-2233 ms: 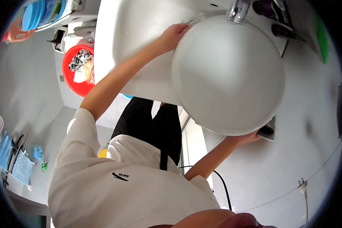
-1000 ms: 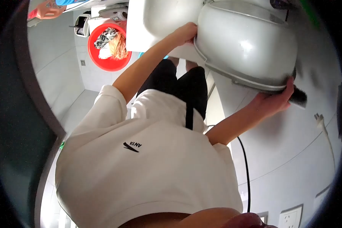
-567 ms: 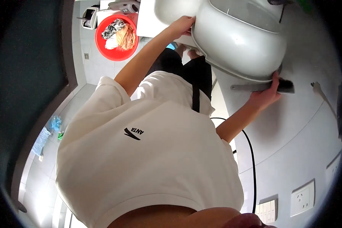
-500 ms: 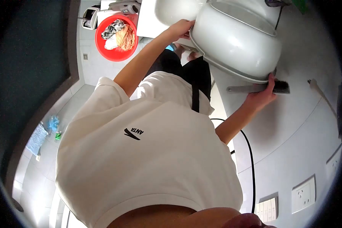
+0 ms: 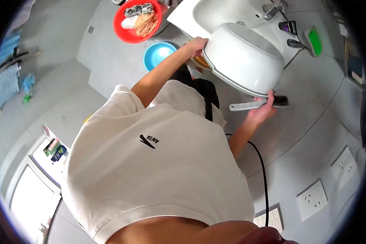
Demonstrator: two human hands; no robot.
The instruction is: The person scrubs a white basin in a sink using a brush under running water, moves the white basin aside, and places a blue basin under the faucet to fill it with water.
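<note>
A large whitish basin [image 5: 246,59] is held on its side at the sink's front edge, its outer wall and round base in view and its opening turned down, out of sight. My left hand [image 5: 197,46] grips the basin's rim at the left, fingers closed. At the rim's lower right, my right hand [image 5: 264,109] is closed around a brush and touches the basin with its fingers. The brush [image 5: 244,106] has a light grey handle pointing left and dark bristles to the right of that hand.
Behind the basin is a white sink [image 5: 217,14] with a metal faucet [image 5: 274,10]. A red tub [image 5: 120,24] with cloths and a blue basin [image 5: 152,59] are on the floor at left. A green-faced brush [image 5: 314,42] and sockets [image 5: 312,200] are at right; a black cable [image 5: 264,175] hangs nearby.
The basin has gone from its round base facing the camera to lying tilted on its side, lower and closer to my body. Both hands kept their hold. The view has shifted, showing the blue basin.
</note>
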